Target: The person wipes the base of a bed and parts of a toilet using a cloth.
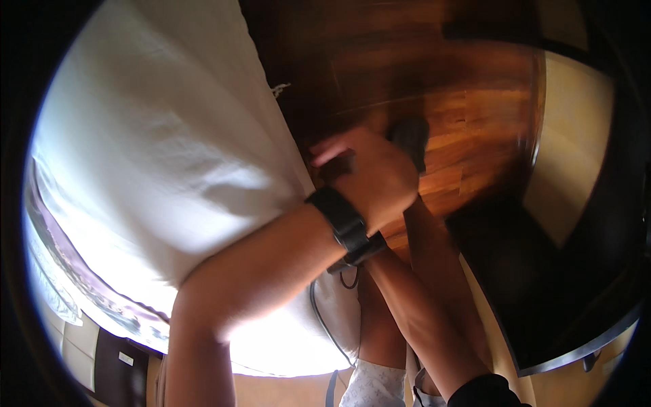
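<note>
My left hand (381, 173) is in the middle of the view, blurred, its fingers bent toward the edge of a white bed sheet (168, 127). A dark patch shows between thumb and fingers; whether they hold anything is unclear. Around the left wrist is a black band (338, 213). My right forearm (417, 310) comes up from the lower right in a black sleeve (483, 391) and crosses behind the left wrist. Another black strap (374, 246) is on the right wrist. That arm's hand is mostly or wholly hidden there.
Wooden floor (483, 117) lies beyond my hands, with a dark shoe (411, 140) on it. A large black panel, perhaps a screen (498, 285), stands at the right. A thin dark cable (320, 310) hangs by the bed. My patterned shorts (376, 384) show below.
</note>
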The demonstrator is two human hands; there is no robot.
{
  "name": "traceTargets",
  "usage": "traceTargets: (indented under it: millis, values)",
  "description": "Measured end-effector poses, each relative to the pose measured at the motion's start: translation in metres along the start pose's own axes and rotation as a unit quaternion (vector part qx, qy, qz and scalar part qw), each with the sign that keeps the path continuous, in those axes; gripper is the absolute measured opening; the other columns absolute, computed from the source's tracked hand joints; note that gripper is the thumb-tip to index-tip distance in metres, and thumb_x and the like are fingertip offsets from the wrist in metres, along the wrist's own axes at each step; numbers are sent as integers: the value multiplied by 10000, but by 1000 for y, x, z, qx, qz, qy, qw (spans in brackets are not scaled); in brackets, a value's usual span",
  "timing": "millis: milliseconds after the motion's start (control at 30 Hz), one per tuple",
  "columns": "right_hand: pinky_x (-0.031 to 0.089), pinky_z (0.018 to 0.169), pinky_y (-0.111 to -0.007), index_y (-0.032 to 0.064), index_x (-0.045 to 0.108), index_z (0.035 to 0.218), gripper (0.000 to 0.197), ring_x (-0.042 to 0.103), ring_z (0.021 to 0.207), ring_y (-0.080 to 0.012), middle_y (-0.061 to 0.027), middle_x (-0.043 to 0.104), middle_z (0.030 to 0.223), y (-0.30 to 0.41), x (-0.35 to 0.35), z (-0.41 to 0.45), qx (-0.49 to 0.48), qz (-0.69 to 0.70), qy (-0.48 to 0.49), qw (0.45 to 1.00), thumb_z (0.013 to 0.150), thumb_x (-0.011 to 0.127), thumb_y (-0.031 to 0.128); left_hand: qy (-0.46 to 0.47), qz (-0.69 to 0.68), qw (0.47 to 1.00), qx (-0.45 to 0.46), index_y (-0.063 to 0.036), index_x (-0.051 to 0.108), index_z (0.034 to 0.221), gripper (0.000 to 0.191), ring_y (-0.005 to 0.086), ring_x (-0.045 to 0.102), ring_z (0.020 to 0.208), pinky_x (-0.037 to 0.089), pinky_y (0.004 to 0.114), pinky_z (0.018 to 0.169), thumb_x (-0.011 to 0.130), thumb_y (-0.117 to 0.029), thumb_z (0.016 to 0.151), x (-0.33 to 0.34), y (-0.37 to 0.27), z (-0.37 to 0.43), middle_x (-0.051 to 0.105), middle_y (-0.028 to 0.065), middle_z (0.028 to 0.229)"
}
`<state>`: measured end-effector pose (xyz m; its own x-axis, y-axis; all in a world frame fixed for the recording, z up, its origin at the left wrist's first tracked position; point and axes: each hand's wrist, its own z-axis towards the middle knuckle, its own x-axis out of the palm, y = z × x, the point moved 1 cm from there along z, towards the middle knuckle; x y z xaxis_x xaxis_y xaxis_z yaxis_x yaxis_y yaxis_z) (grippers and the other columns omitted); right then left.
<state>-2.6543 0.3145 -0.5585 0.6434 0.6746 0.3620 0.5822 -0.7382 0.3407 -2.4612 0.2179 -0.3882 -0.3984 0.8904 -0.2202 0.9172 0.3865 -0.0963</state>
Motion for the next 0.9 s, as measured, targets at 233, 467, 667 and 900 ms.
traceTargets:
  millis: [233, 467, 667, 900]
  values:
    - [472, 677, -341, 26, 569, 1014, 230, 550, 740, -197, -64, 591, 782, 20, -17, -33, 41, -35, -24, 998, 899, 499, 213, -31, 58, 998, 20, -127, 608, 1206, 413, 387, 556, 1101, 484, 614, 808, 634, -288, 827, 2, -5, 0, 577, 125, 1234]
    - [474, 674, -345, 24, 569, 1021, 238, 551, 737, -204, -67, 594, 779, 51, -34, -37, 72, -65, -27, 995, 902, 497, 217, -198, -25, 978, -60, -115, 569, 1230, 430, 358, 553, 1100, 440, 565, 885, 622, -198, 811, -3, 37, -28, 565, 126, 1236]
    - [475, 671, -348, 22, 569, 1028, 245, 553, 735, -209, -69, 597, 776, 42, -15, -20, 92, -73, -8, 993, 904, 495, 220, -280, -67, 950, -120, -104, 535, 1250, 459, 334, 550, 1100, 402, 522, 951, 611, -120, 797, -9, 49, -49, 555, 127, 1238]
    - [476, 668, -352, 19, 569, 1035, 253, 554, 732, -216, -72, 601, 773, 26, 25, 55, 75, -134, 51, 987, 907, 492, 223, -298, -168, 936, -83, -87, 513, 1281, 470, 271, 571, 1050, 422, 416, 946, 602, -148, 823, -30, 75, -57, 563, 142, 1255]
